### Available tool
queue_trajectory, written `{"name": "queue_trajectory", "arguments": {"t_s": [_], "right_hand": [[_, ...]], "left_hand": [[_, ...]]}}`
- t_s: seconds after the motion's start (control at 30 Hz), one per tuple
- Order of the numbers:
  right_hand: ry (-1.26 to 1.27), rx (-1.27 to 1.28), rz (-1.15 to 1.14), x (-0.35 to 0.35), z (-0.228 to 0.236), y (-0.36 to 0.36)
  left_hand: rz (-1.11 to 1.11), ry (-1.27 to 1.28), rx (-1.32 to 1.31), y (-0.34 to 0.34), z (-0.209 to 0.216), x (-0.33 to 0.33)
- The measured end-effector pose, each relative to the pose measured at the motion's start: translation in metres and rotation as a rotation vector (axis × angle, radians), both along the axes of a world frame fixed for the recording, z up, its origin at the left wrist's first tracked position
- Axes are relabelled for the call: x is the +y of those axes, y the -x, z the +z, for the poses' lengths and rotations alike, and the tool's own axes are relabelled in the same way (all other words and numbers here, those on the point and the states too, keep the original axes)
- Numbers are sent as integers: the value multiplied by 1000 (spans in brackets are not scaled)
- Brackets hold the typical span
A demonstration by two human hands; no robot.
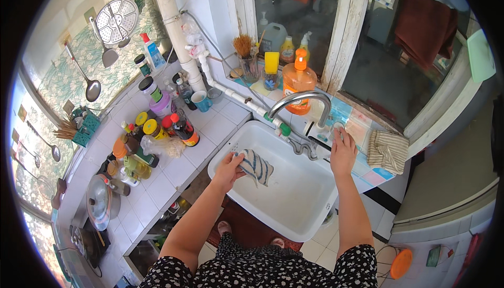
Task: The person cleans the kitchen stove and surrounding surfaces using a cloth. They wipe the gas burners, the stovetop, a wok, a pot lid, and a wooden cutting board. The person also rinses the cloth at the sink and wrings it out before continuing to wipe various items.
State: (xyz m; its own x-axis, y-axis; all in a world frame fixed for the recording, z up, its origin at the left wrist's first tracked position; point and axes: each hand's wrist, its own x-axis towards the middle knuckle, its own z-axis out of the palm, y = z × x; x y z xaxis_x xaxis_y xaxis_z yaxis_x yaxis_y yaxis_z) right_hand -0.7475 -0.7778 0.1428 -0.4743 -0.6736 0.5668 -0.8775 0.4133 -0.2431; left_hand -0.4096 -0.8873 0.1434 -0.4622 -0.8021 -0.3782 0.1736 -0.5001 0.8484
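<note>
Over the white sink (pixel 239 142), my left hand (pixel 228 172) is closed on a pale cloth (pixel 256 168) with dark blue stripes, which hangs in folds from the fingers. My right hand (pixel 344 150) reaches past the sink's right side to the tiled ledge, beside the curved metal faucet (pixel 300 97). Its fingers are closed around a small, round, whitish thing whose kind I cannot make out. Just left of those fingertips stands a white object (pixel 318 131) on the ledge, partly behind the faucet.
Behind the faucet stands a large orange pump bottle (pixel 299 86), with a yellow sponge (pixel 271 62) in a holder nearby. A folded striped cloth (pixel 387 151) lies on the right of the ledge. Several bottles and jars crowd the tiled counter (pixel 214 126), including a red-capped dark bottle (pixel 185 130).
</note>
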Motion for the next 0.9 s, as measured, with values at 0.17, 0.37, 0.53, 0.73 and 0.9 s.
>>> {"name": "queue_trajectory", "arguments": {"t_s": [0.17, 0.37, 0.53, 0.73, 0.9], "right_hand": [[265, -337, -75, 7, -13, 40], [703, -726, -227, -19, -62, -25], [466, -1887, 393, -68, -89, -160], [456, -1973, 292, -80, -88, -176], [597, -1551, 98, -105, -59, -199]], "left_hand": [[-83, -14, 35, 26, -14, -35], [-169, -130, 118, 50, -20, -72], [-387, -288, 150, 56, -7, -95], [-403, -161, 101, 59, -37, -140], [-359, -444, 195, 53, -87, -133]]}}
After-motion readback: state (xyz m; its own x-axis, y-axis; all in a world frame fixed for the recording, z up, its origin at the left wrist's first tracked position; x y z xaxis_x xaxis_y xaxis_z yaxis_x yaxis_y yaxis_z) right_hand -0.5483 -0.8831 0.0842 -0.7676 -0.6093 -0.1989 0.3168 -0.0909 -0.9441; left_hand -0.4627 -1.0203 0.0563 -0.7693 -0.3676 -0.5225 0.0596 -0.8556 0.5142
